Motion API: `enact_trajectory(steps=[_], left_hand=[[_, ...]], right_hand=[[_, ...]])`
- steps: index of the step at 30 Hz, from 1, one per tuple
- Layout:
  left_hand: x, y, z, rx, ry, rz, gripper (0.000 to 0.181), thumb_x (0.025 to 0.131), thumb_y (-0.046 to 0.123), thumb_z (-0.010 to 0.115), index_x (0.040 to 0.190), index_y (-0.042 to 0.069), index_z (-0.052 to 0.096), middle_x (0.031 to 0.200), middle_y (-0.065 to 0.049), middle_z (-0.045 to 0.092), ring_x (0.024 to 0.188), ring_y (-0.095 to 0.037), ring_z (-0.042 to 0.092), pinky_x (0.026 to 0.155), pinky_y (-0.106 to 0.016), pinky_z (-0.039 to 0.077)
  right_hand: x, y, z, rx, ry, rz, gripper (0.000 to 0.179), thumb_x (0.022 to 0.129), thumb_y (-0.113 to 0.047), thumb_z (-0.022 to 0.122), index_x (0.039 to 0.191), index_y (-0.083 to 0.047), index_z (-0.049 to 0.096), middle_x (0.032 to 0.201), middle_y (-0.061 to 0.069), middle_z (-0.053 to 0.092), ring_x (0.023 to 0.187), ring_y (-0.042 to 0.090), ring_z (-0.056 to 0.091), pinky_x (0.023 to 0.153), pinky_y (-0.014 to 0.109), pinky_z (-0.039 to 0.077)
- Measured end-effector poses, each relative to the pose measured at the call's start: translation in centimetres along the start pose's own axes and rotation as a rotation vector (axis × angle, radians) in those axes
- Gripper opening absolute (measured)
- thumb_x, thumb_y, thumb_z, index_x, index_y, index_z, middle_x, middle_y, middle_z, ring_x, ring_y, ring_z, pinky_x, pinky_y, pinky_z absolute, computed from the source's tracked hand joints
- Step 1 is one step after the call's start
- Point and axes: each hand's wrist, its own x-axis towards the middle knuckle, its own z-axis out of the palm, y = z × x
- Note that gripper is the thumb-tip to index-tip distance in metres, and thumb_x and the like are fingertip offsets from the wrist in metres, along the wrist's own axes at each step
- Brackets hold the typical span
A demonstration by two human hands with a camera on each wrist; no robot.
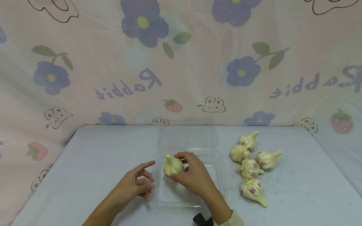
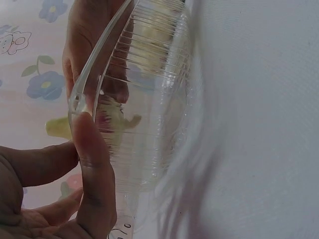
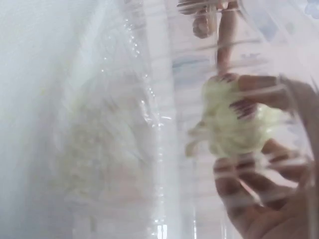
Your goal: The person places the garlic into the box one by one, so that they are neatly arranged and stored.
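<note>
A pale garlic bulb (image 1: 173,166) with a purple patch on it is gripped between the thumb and fingers of my right hand (image 1: 194,176), over the left part of a clear plastic container (image 1: 177,204). Through the clear wall, the right wrist view shows the bulb (image 3: 234,119) and the holding fingers (image 3: 259,92). At the container's left side is my left hand (image 1: 132,187), its index finger extended and its fingertips right at the rim. In the left wrist view a digit (image 2: 94,169) lies against the wall near the rim. The container's lid (image 1: 188,136) lies folded back.
Several more garlic bulbs (image 1: 250,168) lie grouped on the white tabletop (image 1: 298,201), right of the container. A printed cloth (image 1: 193,62) with flowers and rabbits hangs behind the table. Black wrist-worn devices (image 1: 203,223) show at both wrists.
</note>
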Motion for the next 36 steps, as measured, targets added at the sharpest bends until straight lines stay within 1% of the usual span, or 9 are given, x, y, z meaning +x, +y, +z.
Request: enact_trajectory(steps=[4,8,14,18,23,25,31,33,36], left_hand=[[0.0,0.0,0.0,0.002,0.003,-0.002,0.076,0.09,-0.006,0.063,0.156,0.009,0.028,0.107,-0.01,0.049,0.075,-0.014,0.061,0.062,-0.03,0.06],[0.0,0.0,0.1,-0.001,0.005,-0.004,0.076,0.09,-0.007,0.063,0.156,0.009,0.029,0.106,-0.01,0.05,0.074,-0.014,0.062,0.062,-0.029,0.059],[0.1,-0.1,0.2,-0.002,-0.001,-0.001,0.075,0.09,-0.007,0.062,0.156,0.008,0.029,0.106,-0.01,0.049,0.074,-0.014,0.062,0.061,-0.029,0.059],[0.1,-0.1,0.1,-0.005,-0.003,0.003,0.075,0.09,-0.006,0.062,0.156,0.009,0.028,0.106,-0.009,0.049,0.075,-0.014,0.062,0.061,-0.029,0.059],[0.0,-0.1,0.2,-0.003,0.002,-0.002,0.075,0.09,-0.006,0.062,0.156,0.009,0.029,0.107,-0.01,0.05,0.076,-0.015,0.062,0.062,-0.029,0.059],[0.0,-0.2,0.2,-0.002,0.003,-0.005,0.075,0.09,-0.007,0.062,0.156,0.01,0.029,0.108,-0.011,0.05,0.076,-0.015,0.062,0.062,-0.029,0.059],[0.0,-0.2,0.3,-0.012,0.008,-0.007,0.076,0.09,-0.007,0.062,0.156,0.01,0.029,0.108,-0.012,0.05,0.077,-0.017,0.063,0.061,-0.029,0.059],[0.0,-0.1,0.3,-0.016,0.009,-0.008,0.076,0.089,-0.008,0.062,0.156,0.01,0.029,0.108,-0.012,0.05,0.077,-0.017,0.063,0.061,-0.029,0.059],[0.0,0.0,0.3,-0.014,0.006,-0.006,0.076,0.09,-0.008,0.062,0.156,0.01,0.028,0.108,-0.012,0.05,0.077,-0.016,0.062,0.061,-0.029,0.059]], right_hand=[[0.0,-0.1,0.2,0.008,0.003,0.007,0.054,0.076,-0.017,0.086,0.124,-0.011,0.062,0.123,0.006,0.062,0.107,0.019,0.06,0.089,0.042,0.058],[0.1,-0.2,0.4,0.001,-0.015,0.002,0.054,0.077,-0.017,0.085,0.125,-0.01,0.062,0.124,0.007,0.062,0.108,0.02,0.061,0.089,0.041,0.058],[0.3,-0.1,0.8,-0.052,-0.05,0.021,0.056,0.078,-0.019,0.085,0.127,-0.008,0.062,0.125,0.008,0.064,0.107,0.024,0.064,0.085,0.039,0.058],[0.2,0.1,1.0,-0.083,-0.074,0.055,0.057,0.078,-0.02,0.085,0.128,-0.009,0.062,0.127,0.007,0.066,0.104,0.024,0.068,0.084,0.037,0.058],[-0.2,0.3,1.5,-0.104,-0.096,0.047,0.056,0.079,-0.017,0.083,0.129,-0.007,0.062,0.126,0.01,0.065,0.095,0.02,0.068,0.079,0.033,0.059],[-0.3,0.4,1.6,-0.129,-0.089,0.026,0.054,0.08,-0.014,0.082,0.129,-0.005,0.062,0.125,0.012,0.064,0.096,0.022,0.068,0.079,0.034,0.059],[-0.3,0.5,1.9,-0.198,-0.028,-0.033,0.047,0.082,-0.009,0.078,0.125,-0.003,0.062,0.122,0.015,0.065,0.109,0.027,0.066,0.085,0.038,0.058],[-0.3,0.5,1.9,-0.215,-0.011,-0.025,0.046,0.081,-0.012,0.079,0.124,-0.004,0.063,0.121,0.013,0.065,0.106,0.026,0.067,0.084,0.038,0.058],[-0.2,0.5,1.9,-0.244,0.011,0.012,0.045,0.081,-0.02,0.082,0.12,-0.007,0.064,0.116,0.01,0.066,0.101,0.025,0.069,0.081,0.038,0.058]])
